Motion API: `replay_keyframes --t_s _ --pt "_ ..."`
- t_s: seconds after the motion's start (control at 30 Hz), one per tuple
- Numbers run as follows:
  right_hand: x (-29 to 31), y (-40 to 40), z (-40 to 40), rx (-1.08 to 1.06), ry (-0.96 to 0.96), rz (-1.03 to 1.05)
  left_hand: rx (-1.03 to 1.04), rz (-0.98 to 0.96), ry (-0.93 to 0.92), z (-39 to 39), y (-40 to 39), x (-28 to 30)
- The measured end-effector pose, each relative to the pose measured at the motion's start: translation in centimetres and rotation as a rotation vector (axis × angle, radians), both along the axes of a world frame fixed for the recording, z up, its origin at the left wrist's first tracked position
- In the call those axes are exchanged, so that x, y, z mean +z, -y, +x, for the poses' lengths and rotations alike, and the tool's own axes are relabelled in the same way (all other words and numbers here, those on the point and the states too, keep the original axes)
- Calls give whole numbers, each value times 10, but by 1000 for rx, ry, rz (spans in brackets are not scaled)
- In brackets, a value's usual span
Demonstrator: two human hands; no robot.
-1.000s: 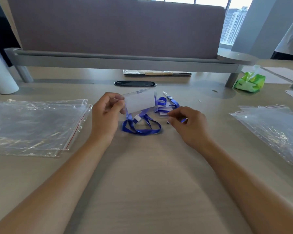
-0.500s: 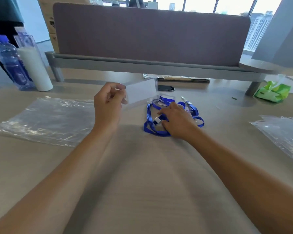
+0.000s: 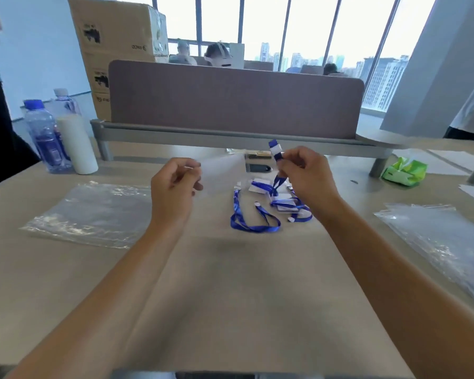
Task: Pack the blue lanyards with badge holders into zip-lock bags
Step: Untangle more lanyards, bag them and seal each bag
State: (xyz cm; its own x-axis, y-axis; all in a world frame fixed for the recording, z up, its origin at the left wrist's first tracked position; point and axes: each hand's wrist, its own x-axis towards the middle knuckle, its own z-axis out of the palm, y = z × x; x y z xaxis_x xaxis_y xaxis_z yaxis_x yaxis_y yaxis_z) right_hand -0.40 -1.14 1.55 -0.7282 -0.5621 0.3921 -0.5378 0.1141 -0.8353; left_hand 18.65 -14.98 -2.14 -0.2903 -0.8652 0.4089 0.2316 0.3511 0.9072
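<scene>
Lifted off the table since earlier: blue fabric lanyard [image 3: 278, 176], pinched upright by right hand [image 3: 305, 176], clip end above fingertips, strap trailing down. Left hand [image 3: 174, 184] pinching clear rectangular badge holder [image 3: 223, 173], long axis sideways.

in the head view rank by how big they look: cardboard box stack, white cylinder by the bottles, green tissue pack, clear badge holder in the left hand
1. cardboard box stack
2. white cylinder
3-4. badge holder and green tissue pack look alike; the holder is nearer the camera and transparent, so no ranking.
</scene>
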Motion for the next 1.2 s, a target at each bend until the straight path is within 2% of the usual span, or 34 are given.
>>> replay_keyframes --t_s 0.2,0.5,0.77,1.2 --pt "59 -28 29 30 -14 -185 -38 -45 -23 5 -23 35" --pt "110 -47 45 27 -51 -286 -102 -164 -50 7 -40 74" --pt "79 -43 31 50 -162 -87 -217 -266 81 -3 -46 52" --pt "27 -35 6 154 -274 49 -232 -211 142 -40 -43 25"
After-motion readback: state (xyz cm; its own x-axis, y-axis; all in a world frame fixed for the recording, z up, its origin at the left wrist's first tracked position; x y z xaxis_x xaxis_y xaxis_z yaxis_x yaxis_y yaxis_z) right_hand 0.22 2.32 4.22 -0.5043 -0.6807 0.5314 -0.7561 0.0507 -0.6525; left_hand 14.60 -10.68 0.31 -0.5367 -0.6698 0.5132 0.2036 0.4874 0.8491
